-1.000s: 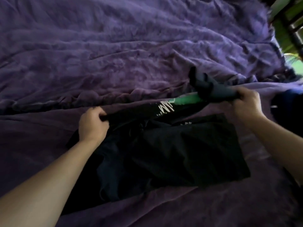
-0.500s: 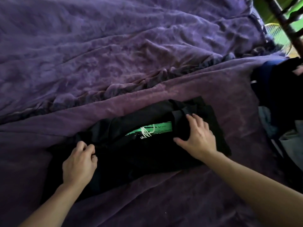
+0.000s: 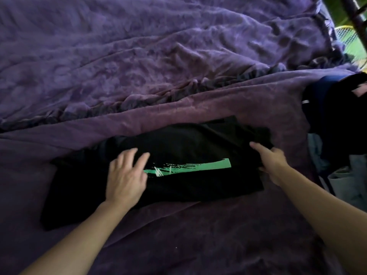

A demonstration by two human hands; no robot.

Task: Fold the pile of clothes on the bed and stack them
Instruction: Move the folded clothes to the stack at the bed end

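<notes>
One black T-shirt is lying folded into a long, flat band across the near part of the bed, its soft knit creasing a little at the far right corner. A single mint-green printed stripe with white scrawl at its left end is facing up. The left hand is pressing flat on the shirt's middle with its fingers spread and straight, just covering the stripe's left end. The right hand is sitting at the shirt's right edge, well apart from the left, with one finger lying straight on the cloth. Motion blur is hiding whether its other fingers are pinching the hem. The shirt is resting on a smooth plum bedspread, which is leaving bare room in front of the shirt and to its left. Beyond the far edge, a second, bluer purple blanket is bunching into deep wrinkles. On the right, near the shirt's end, one heap of dark and grey clothes is crowding the bed's edge. A dark bed-frame post and a pale mesh object are showing in the far right corner.
</notes>
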